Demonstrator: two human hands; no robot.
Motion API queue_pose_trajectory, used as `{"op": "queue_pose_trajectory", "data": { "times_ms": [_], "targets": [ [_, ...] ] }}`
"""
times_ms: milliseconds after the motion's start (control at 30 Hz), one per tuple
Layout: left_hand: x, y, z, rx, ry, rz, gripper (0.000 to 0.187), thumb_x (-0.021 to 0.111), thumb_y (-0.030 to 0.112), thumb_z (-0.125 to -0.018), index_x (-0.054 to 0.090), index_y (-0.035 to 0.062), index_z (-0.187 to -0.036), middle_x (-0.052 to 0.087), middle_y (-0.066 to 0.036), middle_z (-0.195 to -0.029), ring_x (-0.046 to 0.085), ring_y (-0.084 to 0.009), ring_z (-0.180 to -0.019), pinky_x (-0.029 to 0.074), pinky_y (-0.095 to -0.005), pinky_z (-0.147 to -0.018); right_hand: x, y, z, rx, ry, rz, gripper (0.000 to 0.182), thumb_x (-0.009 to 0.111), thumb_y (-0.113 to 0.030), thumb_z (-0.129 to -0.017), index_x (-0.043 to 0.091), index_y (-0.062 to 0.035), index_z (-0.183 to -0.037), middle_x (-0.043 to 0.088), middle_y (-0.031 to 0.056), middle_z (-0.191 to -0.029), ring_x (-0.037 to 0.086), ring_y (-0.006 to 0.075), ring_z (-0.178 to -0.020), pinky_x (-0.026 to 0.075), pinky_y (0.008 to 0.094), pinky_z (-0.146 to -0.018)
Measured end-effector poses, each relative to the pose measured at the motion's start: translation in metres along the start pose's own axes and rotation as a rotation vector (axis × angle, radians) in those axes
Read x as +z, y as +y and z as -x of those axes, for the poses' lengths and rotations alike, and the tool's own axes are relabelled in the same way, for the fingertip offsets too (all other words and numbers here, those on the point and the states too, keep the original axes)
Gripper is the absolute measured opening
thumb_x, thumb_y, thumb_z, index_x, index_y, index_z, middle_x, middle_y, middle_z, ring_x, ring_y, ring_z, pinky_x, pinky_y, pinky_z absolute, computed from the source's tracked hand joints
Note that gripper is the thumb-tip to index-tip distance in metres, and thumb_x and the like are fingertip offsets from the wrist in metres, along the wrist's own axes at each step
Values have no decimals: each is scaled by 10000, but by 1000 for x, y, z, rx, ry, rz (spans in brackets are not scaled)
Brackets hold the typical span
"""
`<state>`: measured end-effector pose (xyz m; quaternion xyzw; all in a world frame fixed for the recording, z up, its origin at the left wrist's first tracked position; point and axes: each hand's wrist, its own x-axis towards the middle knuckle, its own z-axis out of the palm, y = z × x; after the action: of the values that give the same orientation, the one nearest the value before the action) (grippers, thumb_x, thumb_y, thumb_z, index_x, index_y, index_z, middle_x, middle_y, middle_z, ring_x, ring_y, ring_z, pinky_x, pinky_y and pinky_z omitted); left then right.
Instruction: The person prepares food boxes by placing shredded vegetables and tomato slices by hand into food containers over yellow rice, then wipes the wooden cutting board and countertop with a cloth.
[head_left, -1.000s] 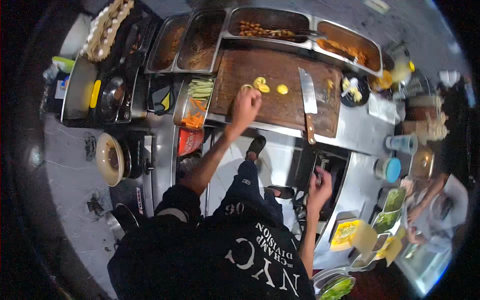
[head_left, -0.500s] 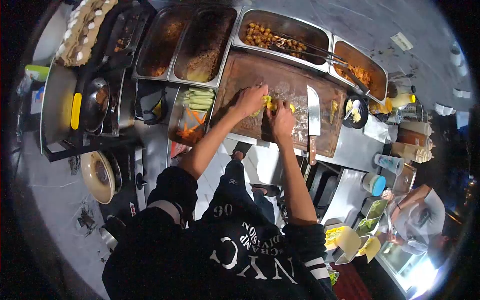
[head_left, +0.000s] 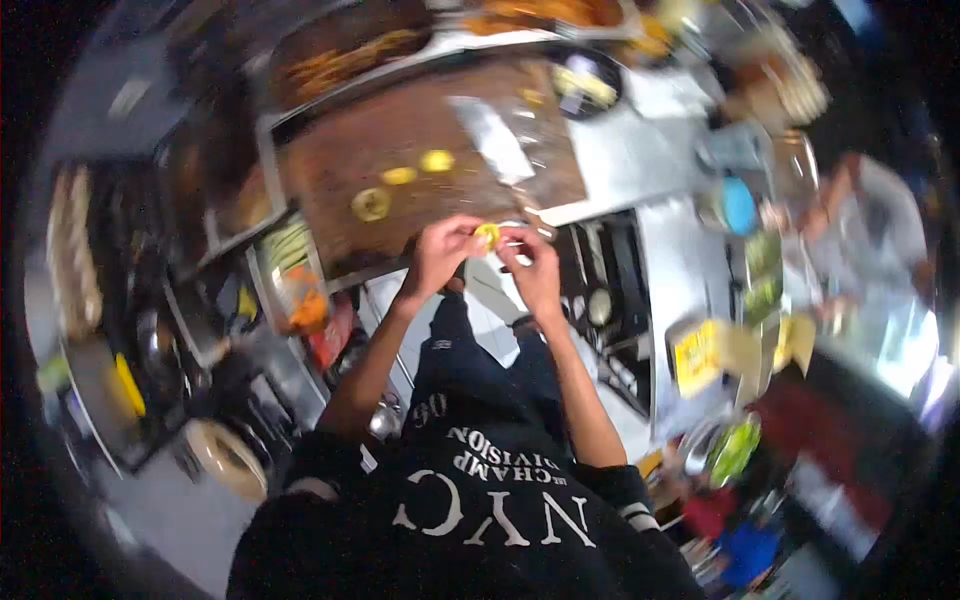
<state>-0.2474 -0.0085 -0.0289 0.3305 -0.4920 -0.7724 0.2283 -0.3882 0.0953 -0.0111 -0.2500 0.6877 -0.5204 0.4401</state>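
Observation:
My left hand (head_left: 438, 258) and my right hand (head_left: 533, 268) meet at the near edge of the brown cutting board (head_left: 325, 170). Between their fingertips they pinch a small yellow piece of food (head_left: 486, 235), whose kind the blur hides. On the board lie a yellow round slice (head_left: 370, 204), a yellow piece (head_left: 399, 176) and another yellow piece (head_left: 437, 160). The wide-bladed knife (head_left: 490, 138) rests farther right on the board, its handle pointing toward me, near my right hand.
Metal trays of food (head_left: 345, 60) line the far side. At left stands a container with carrot sticks (head_left: 303, 295). A black bowl (head_left: 588, 82) sits right of the board, and a blue-lidded tub (head_left: 735, 206) farther right. Another person (head_left: 870, 215) stands at the right.
My hands have come off the board's middle to its near edge, holding a yellow piece. Several yellow pieces now show apart on the board. The view has turned and blurred.

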Motion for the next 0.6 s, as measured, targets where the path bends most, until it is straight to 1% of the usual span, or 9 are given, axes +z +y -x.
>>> {"op": "queue_pose_trajectory", "data": {
  "times_ms": [100,133,200,233,300,333,400,433,600],
  "targets": [
    [85,-37,12,-165,-114,-68,256,640,103,-923,620,-80,-1101,673,-130,-997,667,-156,-883,563,-288,-792,-78,45,50,67,140,-14,145,659,-26,-875,662,-1,-1018,668,23,-875,615,72,-772,543,238,-638],
    [111,-49,14,-213,-226,-135,288,606,97,-943,572,-83,-1165,662,-140,-1062,674,-183,-926,572,-281,-797,-105,51,69,100,199,-64,143,658,-23,-874,662,2,-1015,668,21,-864,612,69,-760,538,233,-638],
    [164,-62,23,-239,-382,-264,270,620,100,-936,597,-79,-1137,684,-129,-994,685,-158,-833,556,-253,-726,-149,61,114,89,342,-162,153,674,-69,-864,683,5,-998,689,43,-814,624,80,-710,524,247,-638],
    [191,-67,25,-262,-435,-337,261,626,96,-931,607,-79,-1123,692,-123,-961,686,-149,-804,547,-245,-701,-173,69,133,122,402,-105,152,679,-57,-865,678,8,-1002,686,46,-828,624,78,-721,518,236,-653],
    [251,-78,33,-195,-557,-446,225,646,86,-909,645,-50,-1087,709,-95,-920,677,-124,-777,538,-249,-686,-216,78,177,55,523,-94,149,684,-42,-863,671,10,-1002,679,39,-832,623,74,-728,512,229,-670],
    [287,-74,37,-183,-625,-531,212,646,71,-901,655,-31,-1087,710,-80,-909,672,-112,-769,525,-242,-663,-236,72,197,73,596,-162,141,689,-24,-855,669,11,-990,674,29,-823,617,71,-731,508,227,-674],
    [352,-91,38,-146,-729,-645,202,650,63,-890,672,5,-1082,715,-65,-902,657,-102,-739,511,-248,-634,-279,106,227,204,700,-71,131,694,-61,-858,674,6,-968,680,36,-822,625,91,-746,514,249,-680],
    [381,-103,39,-117,-770,-675,198,653,69,-886,679,22,-1076,720,-65,-906,646,-104,-715,509,-261,-628,-298,109,240,146,796,-120,118,698,-82,-858,683,0,-942,694,49,-821,637,102,-753,516,261,-684],
    [483,-160,42,116,-1028,-856,196,661,96,-871,680,10,-1045,712,-125,-942,665,-200,-745,523,-316,-683,-379,145,282,226,991,46,120,699,-73,-830,689,14,-913,696,101,-757,657,149,-674,515,277,-639]
  ]
}}
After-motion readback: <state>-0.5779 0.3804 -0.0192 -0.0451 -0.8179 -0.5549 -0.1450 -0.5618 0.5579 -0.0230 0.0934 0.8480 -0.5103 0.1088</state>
